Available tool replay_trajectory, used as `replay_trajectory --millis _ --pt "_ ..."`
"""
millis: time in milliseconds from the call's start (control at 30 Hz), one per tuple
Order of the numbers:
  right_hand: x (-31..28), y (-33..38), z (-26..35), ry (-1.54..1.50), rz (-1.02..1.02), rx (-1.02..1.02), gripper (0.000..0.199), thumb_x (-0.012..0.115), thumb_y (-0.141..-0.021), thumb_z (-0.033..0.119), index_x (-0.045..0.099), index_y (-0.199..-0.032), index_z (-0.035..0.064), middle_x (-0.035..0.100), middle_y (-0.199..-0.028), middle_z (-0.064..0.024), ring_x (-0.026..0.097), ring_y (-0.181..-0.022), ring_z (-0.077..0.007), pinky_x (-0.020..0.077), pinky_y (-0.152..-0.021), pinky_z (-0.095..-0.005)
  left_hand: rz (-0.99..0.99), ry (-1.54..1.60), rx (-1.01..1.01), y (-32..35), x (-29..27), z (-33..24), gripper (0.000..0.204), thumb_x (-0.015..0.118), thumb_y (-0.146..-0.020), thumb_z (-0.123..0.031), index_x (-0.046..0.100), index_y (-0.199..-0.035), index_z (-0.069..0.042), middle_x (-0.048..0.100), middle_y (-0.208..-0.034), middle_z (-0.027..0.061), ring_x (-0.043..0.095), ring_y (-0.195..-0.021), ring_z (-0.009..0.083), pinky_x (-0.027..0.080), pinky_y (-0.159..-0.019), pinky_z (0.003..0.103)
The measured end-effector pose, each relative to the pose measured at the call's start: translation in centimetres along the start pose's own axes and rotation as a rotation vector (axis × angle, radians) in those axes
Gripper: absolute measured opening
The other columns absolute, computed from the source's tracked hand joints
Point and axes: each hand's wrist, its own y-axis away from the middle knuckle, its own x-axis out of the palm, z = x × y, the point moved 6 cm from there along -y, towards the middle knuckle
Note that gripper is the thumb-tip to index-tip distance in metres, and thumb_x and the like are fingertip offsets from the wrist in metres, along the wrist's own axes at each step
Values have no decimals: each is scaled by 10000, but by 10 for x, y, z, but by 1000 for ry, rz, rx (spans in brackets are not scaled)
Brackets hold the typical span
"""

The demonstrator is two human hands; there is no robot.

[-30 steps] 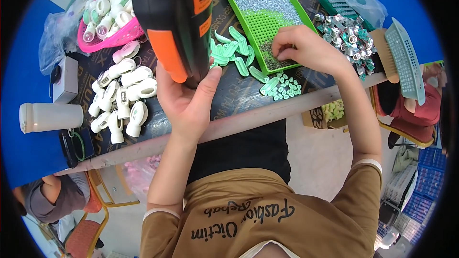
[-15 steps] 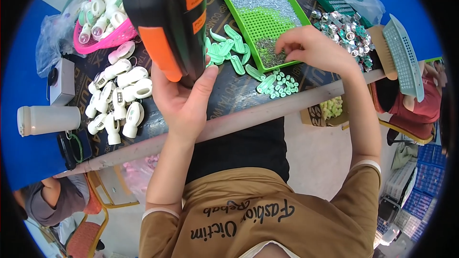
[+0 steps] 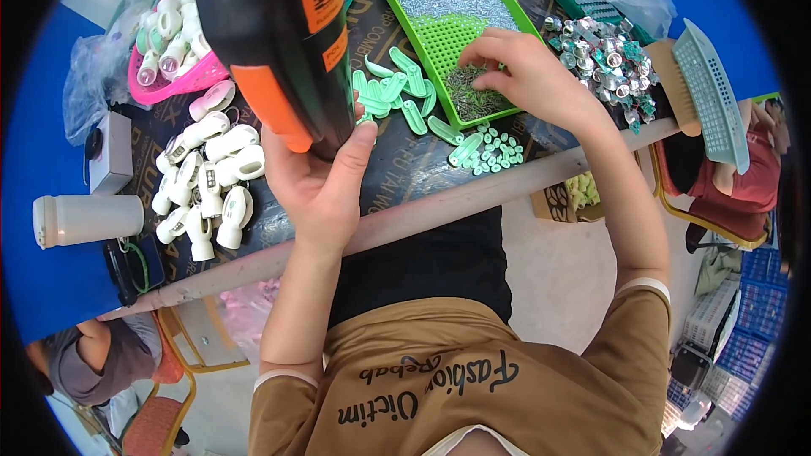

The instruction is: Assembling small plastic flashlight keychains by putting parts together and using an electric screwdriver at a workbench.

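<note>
A large black electric screwdriver (image 3: 274, 46) with orange patches stands upright in front of my left hand (image 3: 317, 181). That hand is closed, its thumb raised and its fingers bent behind the tool. What it grips is hidden by the tool's body. My right hand (image 3: 519, 72) hovers over the near end of a green tray (image 3: 463, 124), fingers bent and index finger apart from the thumb. Below it lie small dark screws (image 3: 467, 100); I see none between the fingers. Light-green curved plastic pieces (image 3: 414, 116) and small green oval pieces (image 3: 498, 154) lie between my hands.
White plastic housings (image 3: 203, 190) are piled at left, below a pink basket (image 3: 169, 89) of similar parts. A white bottle (image 3: 89, 219) and small box (image 3: 110, 152) stand farther left. Silvery parts (image 3: 604, 59) and a pale-blue basket (image 3: 714, 101) are at right. Other people sit on both sides.
My right hand has shifted left and slightly away from me over the screws, and its fingers have lifted. The screwdriver has swung slightly left and down in the picture.
</note>
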Motion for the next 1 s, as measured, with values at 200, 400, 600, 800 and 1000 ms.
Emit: replay_trajectory --millis 200,400,600,800,1000 --pt "10 2 7 -10 82 -60 173 658 -816 41 633 -984 5 589 -878 -125 577 -821 -290 470 -734 -366 -17 40 -18 1 0 -2 477 680 -815 71 449 -1228 9 595 -1086 89 612 -960 142 496 -863 281" --pt "14 1 20 -119 229 4 173 693 -760 16 633 -922 8 606 -838 -99 585 -771 -231 474 -673 -327 -16 11 -18 1 -1 -1 470 689 -814 60 451 -1217 9 600 -1078 89 613 -948 140 498 -855 278" --pt "9 -1 3 -147 219 8 115 677 -740 -37 624 -835 0 598 -808 -95 589 -741 -222 473 -660 -318 -21 20 -10 2 -1 0 477 689 -815 60 452 -1225 7 597 -1087 86 614 -956 142 496 -865 283" --pt "13 1 11 -147 211 -3 96 649 -760 -46 634 -849 -12 610 -798 -95 608 -762 -218 489 -673 -321 -7 18 -20 0 0 0 483 687 -814 64 448 -1230 8 595 -1101 93 619 -974 154 497 -885 294" --pt "3 3 -4 -222 113 38 130 658 -781 -14 653 -911 -12 631 -839 -103 617 -799 -242 491 -714 -325 -14 21 -34 2 0 1 496 680 -812 74 440 -1241 11 595 -1114 99 621 -978 159 495 -894 298"
